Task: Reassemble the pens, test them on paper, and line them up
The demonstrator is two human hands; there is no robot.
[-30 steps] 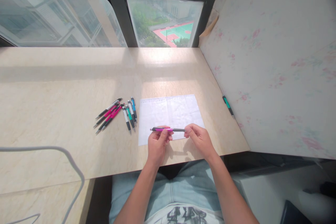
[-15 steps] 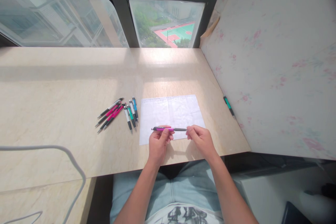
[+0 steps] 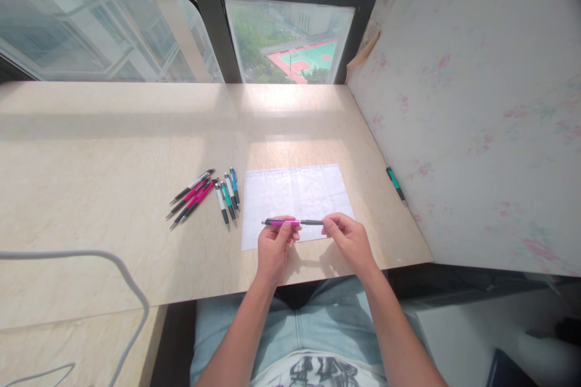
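**Purple pen pinched from both sides**

The left hand, its forearm pointing to one o'clock, pinches the barrel, thumb on top and fingers beneath. The right hand, forearm toward eleven, pinches the dark tip end between thumb and fingers. The pen lies nine-to-three, seen over the paper's six-o'clock part.

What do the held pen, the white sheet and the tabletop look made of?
Held pen: probably plastic, smooth magenta barrel; dark matte grip, possibly rubber. White sheet: likely paper, matte, faintly creased. Tabletop: marbled, glossy where window light reflects; laminate or stone, unclear.
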